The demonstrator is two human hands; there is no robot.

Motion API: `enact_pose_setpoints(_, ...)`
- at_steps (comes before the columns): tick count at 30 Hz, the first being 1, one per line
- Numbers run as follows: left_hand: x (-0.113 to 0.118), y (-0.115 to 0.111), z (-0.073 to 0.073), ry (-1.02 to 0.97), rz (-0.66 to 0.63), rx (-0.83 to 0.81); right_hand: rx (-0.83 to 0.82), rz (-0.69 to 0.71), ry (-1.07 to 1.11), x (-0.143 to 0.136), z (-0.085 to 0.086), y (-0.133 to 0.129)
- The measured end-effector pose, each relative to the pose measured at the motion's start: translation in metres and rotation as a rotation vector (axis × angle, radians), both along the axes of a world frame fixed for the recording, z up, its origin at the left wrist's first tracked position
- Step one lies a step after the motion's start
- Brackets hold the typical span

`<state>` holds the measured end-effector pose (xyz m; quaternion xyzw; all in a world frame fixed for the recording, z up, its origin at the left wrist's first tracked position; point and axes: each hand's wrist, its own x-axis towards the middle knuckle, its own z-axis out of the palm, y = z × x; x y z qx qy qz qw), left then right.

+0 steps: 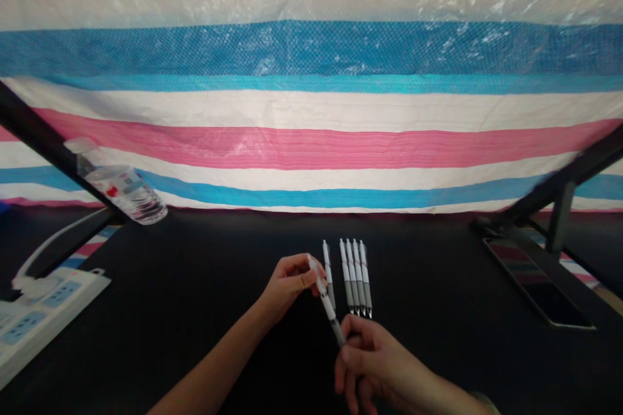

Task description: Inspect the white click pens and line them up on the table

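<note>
Between my two hands a white pen [327,304] with a grey grip slants above the black table. Its upper end is pinched by the thumb and fingers of my left hand [291,282]. My right hand [364,358] closes thumb and forefinger on the lower, grey end, with the other fingers loosely curled. Just behind my left fingertips lies a single similar pen [327,259], partly covered by the held one. To its right several more white pens [354,275] with grey grips lie side by side in a row, tips toward me.
A dark phone [538,285] lies on the table [428,266] at the right. At the left are a white power strip [53,311] with a plug and a clear water bottle [124,188], tilted against a black bar. A striped plastic sheet [311,149] hangs behind.
</note>
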<state>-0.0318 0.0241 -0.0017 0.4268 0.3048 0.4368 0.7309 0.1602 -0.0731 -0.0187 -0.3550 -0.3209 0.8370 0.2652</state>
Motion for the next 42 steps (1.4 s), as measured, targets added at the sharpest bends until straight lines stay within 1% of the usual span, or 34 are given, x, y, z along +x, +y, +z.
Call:
enact_pose_setpoints(2, 0.0009, -0.0009, -0.0006, 0.005, -0.007, -0.007, 0.004, 0.007, -0.023, 0.0003, -0.0008, -0.0006)
enact_pose_setpoints(4, 0.0013, -0.0017, -0.0010, 0.003, -0.020, -0.015, -0.010, 0.015, 0.005, 0.0004, -0.0010, -0.0009)
enact_pose_setpoints(8, 0.0014, -0.0020, -0.0004, 0.005, 0.018, -0.026, -0.015, 0.038, 0.064, 0.0008, 0.0007, -0.0004)
enact_pose_setpoints(12, 0.0016, -0.0015, 0.0000, 0.007, 0.037, -0.035, -0.015, 0.037, -0.019, 0.0009, 0.0005, 0.0006)
enact_pose_setpoints(14, 0.0020, -0.0015, -0.0002, 0.004, 0.032, -0.038, -0.026, 0.037, -0.018, 0.0009, -0.0002, 0.0008)
enact_pose_setpoints(18, 0.0027, -0.0020, -0.0005, 0.003, 0.053, -0.040, -0.056, 0.021, 0.072, 0.0007, 0.0002, 0.0000)
enact_pose_setpoints(24, 0.0029, -0.0015, -0.0022, 0.015, 0.076, -0.037, -0.015, -0.005, 0.051, -0.0003, -0.0033, -0.0007)
enact_pose_setpoints(30, 0.0023, 0.0008, -0.0052, 0.007, 0.077, -0.019, -0.063, -0.028, 0.131, 0.0015, -0.0016, -0.0014)
enact_pose_setpoints(36, 0.0028, -0.0007, -0.0031, 0.020, 0.074, -0.021, -0.028, -0.034, 0.084, 0.0007, -0.0062, -0.0019)
enact_pose_setpoints(40, 0.0029, -0.0012, -0.0022, 0.016, 0.090, -0.020, -0.053, -0.054, 0.134, 0.0010, -0.0030, -0.0020)
enact_pose_setpoints(42, 0.0031, -0.0011, -0.0027, 0.016, 0.098, -0.015, -0.046, -0.060, 0.123, 0.0007, -0.0007, -0.0019)
